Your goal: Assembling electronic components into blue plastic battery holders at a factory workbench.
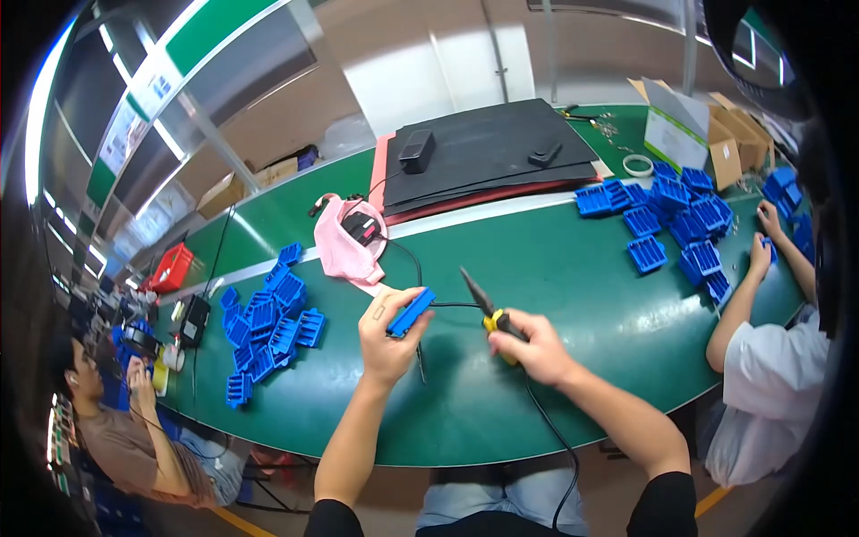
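Observation:
Over the middle of the green table, my left hand (385, 345) grips a blue plastic part (412, 313) between thumb and fingers, with the part tilted. To its right, my right hand (534, 347) is wrapped round the yellow-and-black handles of needle-nose pliers (480, 294). The dark jaws point up and to the left, apart from the blue part. A black cable passes behind both hands. On the left lies a pile of blue slotted plastic parts (262, 315); a second pile of blue parts (677, 210) is at the right.
A pink cloth bag (347, 246) lies beyond my left hand. Behind it, a black mat (488, 148) carries a small dark box (417, 150). A tape roll (637, 165) and open cartons (684, 125) stand at the far right. People sit at both sides; a red basket (172, 268) is at left.

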`<state>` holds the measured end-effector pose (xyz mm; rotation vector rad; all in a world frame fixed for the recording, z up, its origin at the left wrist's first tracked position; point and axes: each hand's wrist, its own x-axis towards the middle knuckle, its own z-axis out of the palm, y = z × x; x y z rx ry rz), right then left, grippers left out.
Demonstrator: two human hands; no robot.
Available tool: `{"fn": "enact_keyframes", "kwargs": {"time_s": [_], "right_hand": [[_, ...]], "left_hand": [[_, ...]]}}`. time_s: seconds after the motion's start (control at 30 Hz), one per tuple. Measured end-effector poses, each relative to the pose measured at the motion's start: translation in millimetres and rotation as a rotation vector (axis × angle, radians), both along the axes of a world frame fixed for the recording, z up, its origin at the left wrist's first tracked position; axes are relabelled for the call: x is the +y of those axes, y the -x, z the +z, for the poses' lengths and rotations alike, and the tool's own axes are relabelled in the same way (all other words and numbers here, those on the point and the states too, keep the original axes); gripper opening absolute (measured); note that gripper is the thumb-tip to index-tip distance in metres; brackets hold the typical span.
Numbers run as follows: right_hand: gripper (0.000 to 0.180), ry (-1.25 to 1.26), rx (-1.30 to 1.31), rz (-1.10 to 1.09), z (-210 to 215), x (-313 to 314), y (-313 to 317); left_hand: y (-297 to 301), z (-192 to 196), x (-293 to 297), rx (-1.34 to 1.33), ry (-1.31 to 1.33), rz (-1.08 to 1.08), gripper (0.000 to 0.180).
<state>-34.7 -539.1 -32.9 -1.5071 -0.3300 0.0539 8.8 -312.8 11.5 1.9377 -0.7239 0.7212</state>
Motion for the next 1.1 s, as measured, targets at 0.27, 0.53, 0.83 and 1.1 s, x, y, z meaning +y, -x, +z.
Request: {"fn": "enact_keyframes", "kwargs": {"time_s": [0.27,0.53,0.83,1.1], "right_hand": [[0.019,0.005,0.174,0.205,-9,12,20],[0.018,0.080,0.116,0.228,-7,12,18],[0.017,0.089,0.118,0.231,-7,10,19],[0.017,0.087,0.122,0.221,-7,11,19]], "left_hand": [[6,-9,7,0.028,0.069,0.047,0.040],[8,-10,3,0.011,-0.036,0.036,0.038],[3,-12,4,-0.024,-0.048,-0.009,0.041],[4,-9,5,0.012,-0.016,-0.007,0.037]]}}
